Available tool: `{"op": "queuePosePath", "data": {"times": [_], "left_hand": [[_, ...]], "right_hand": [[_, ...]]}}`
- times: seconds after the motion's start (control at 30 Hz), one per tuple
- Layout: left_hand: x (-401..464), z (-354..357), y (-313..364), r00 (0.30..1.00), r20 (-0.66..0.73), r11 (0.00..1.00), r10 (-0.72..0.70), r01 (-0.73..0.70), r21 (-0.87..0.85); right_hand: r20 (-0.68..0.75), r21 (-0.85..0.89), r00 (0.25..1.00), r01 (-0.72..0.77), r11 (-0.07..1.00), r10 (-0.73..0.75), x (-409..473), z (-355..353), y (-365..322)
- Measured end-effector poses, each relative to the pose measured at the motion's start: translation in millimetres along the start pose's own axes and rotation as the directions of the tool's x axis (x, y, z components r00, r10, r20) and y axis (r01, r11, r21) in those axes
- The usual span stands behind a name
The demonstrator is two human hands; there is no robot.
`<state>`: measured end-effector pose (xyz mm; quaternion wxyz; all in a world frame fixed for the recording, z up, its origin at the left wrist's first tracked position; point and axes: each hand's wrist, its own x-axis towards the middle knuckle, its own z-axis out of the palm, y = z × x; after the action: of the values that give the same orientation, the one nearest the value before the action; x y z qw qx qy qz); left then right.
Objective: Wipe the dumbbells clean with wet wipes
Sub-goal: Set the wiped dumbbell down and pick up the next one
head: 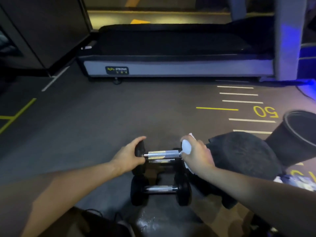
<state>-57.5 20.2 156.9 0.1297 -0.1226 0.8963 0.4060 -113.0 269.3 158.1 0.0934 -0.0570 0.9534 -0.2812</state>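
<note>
Three black dumbbells with chrome handles lie close together on the grey floor. My left hand point(131, 155) grips the left head of the farthest dumbbell point(162, 153). My right hand point(198, 155) holds a white wet wipe point(186, 147) pressed over that dumbbell's right head, which is hidden by the wipe and hand. A second dumbbell point(161, 161) lies right behind and below it, mostly hidden. The nearest dumbbell point(160, 189) rests untouched, both heads showing.
A black bin point(295, 134) lies tilted at the right, with a dark cloth bundle point(242, 151) beside my right hand and a wipes pack point(294, 181) below it. A treadmill point(171, 64) stands across the back. A black cable point(95, 214) lies near my knees.
</note>
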Motion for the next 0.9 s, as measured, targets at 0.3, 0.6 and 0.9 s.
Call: {"op": "queuePosePath", "data": {"times": [0.3,0.6,0.9], "left_hand": [[12,11,-38,0.998,0.052,0.997,-0.038,0.034,0.076],[26,27,-58,0.988,0.118,0.976,-0.098,0.072,0.207],[36,19,-56,0.975,0.172,0.962,-0.139,0.092,0.259]], "right_hand": [[0.127,-0.029,0.992,-0.019,0.999,0.023,6,35,6],[0.275,-0.035,0.959,-0.059,0.998,0.066,10,61,18],[0.309,-0.025,0.950,-0.046,0.999,0.052,30,61,22]]}}
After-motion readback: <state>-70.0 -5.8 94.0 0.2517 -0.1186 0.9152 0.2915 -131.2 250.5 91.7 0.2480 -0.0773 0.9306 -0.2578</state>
